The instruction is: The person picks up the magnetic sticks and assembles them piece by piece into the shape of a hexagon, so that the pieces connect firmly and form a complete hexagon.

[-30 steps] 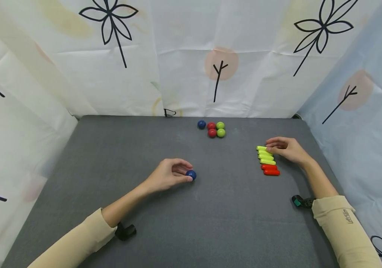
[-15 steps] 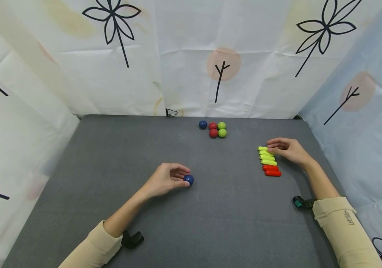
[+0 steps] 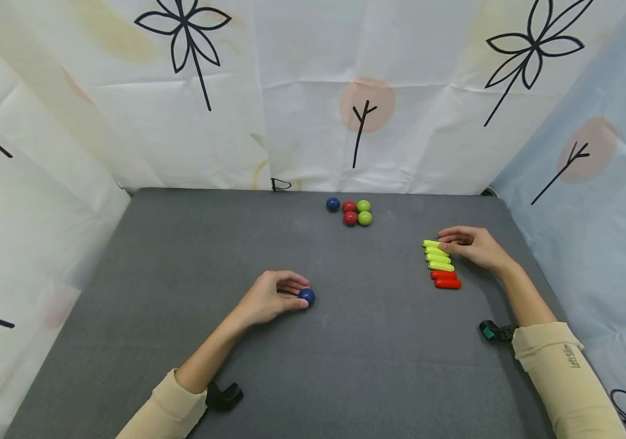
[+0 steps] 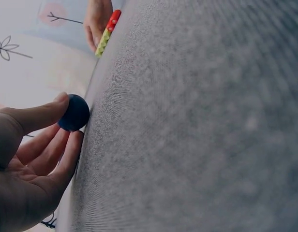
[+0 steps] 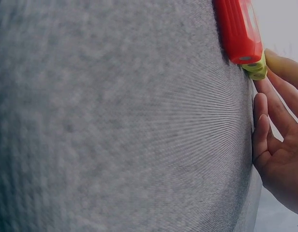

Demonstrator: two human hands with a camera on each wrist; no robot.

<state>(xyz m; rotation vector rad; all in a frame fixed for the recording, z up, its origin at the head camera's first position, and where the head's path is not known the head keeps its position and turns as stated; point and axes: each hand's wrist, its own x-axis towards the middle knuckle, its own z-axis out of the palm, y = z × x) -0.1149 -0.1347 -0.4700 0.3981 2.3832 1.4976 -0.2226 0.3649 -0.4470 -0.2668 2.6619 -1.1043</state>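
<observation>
My left hand [image 3: 269, 299] pinches a dark blue ball [image 3: 306, 297] between thumb and fingertips near the table's middle. In the left wrist view that ball [image 4: 75, 113] sits close to the cloth, with the lower fingers along the surface. On the right, my right hand [image 3: 472, 247] has thumb and fingers around the farthest yellow-green stick [image 3: 430, 243] of a row. Several yellow-green sticks [image 3: 440, 259] and two red sticks [image 3: 447, 284] lie side by side there, short and parallel. Up close in the right wrist view, a red stick [image 5: 238, 31] shows a faceted body and a grey-dotted end.
Near the far edge sit another blue ball [image 3: 333, 204], two red balls [image 3: 350, 219] and two green balls [image 3: 364, 218], grouped together. Dark grey cloth covers the table [image 3: 208, 231]. Printed white curtains [image 3: 302, 91] stand behind and at both sides.
My left hand has drawn the blue ball slightly toward me and to the left, slowing in the last half second. The right hand and the row of sticks have stayed in place.
</observation>
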